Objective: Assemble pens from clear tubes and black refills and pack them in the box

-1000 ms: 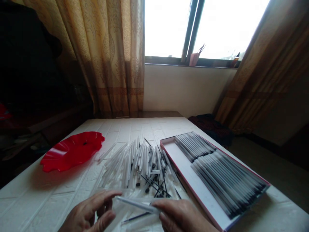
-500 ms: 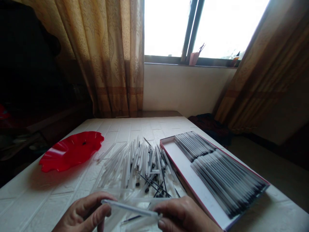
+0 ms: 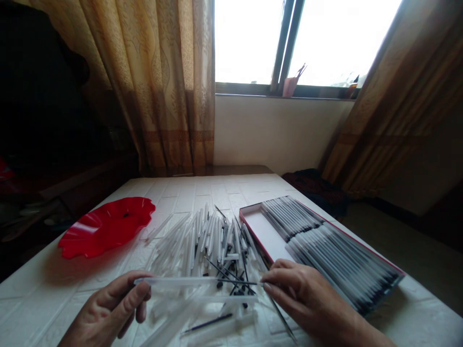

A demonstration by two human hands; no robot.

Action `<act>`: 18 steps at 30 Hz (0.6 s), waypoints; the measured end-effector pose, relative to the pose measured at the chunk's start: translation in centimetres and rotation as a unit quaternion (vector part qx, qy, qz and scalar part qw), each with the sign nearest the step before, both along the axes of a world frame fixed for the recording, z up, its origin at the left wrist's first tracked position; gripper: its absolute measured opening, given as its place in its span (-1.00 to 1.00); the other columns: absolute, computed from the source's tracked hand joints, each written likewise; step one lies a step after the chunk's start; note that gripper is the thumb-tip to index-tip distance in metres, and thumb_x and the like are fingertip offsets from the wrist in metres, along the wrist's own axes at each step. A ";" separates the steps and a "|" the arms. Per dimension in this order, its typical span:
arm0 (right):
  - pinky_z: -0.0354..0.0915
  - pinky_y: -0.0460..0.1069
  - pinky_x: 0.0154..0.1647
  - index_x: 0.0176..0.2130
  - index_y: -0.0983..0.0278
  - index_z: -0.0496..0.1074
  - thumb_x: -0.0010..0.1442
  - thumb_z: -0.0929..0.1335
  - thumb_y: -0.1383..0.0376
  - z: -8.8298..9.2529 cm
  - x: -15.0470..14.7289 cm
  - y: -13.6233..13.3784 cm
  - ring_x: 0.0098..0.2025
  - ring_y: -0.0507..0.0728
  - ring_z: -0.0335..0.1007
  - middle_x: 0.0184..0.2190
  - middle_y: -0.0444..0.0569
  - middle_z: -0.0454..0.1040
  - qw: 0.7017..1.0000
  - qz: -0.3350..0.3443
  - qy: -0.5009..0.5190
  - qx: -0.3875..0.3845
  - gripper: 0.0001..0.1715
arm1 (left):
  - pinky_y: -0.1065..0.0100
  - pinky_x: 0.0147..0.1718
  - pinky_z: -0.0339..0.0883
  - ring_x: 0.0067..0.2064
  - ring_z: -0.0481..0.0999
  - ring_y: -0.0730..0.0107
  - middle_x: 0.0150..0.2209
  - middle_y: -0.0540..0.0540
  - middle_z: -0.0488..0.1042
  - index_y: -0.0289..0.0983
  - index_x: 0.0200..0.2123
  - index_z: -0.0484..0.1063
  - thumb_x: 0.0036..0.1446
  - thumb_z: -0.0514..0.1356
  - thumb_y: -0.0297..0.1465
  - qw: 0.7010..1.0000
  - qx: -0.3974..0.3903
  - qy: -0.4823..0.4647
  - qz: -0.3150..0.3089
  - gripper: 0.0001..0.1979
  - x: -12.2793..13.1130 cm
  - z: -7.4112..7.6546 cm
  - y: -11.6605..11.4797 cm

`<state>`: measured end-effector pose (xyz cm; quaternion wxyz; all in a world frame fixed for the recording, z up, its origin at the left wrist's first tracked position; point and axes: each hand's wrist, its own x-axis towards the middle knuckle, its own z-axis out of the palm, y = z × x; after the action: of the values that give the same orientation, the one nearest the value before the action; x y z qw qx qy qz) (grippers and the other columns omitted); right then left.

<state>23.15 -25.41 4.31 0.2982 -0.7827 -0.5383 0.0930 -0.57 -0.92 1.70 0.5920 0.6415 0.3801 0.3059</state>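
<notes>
The left hand's fingers pinch one end of a clear tube above the surface; the right hand, fingers closed, grips a dark refill at its other end, hiding the tip. Their join is blurred. That hand covers part of the box.

Slim translucent whitish plastic pen barrel: near-horizontal, held in midair. Thin black rod-shaped ink refill: in line with it, running right from barrel's right end; depth inside unclear.
</notes>
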 end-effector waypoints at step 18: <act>0.27 0.01 -0.35 -0.42 0.18 0.53 0.23 0.32 0.39 -1.1 -1.6 0.6 -0.32 0.21 0.57 -0.38 -0.04 0.58 0.960 -0.089 -0.215 -0.157 -0.76 | 0.55 -0.63 0.04 -0.61 0.17 0.58 -0.65 0.10 0.41 -0.22 -0.35 0.51 -0.28 0.35 0.25 0.998 0.038 0.024 0.042 -0.33 0.5 0.1 0.4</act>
<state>21.54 -24.76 3.24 0.0561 -0.8659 -0.4967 -0.0206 -0.07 -0.53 1.83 0.5449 0.6541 0.4086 0.3291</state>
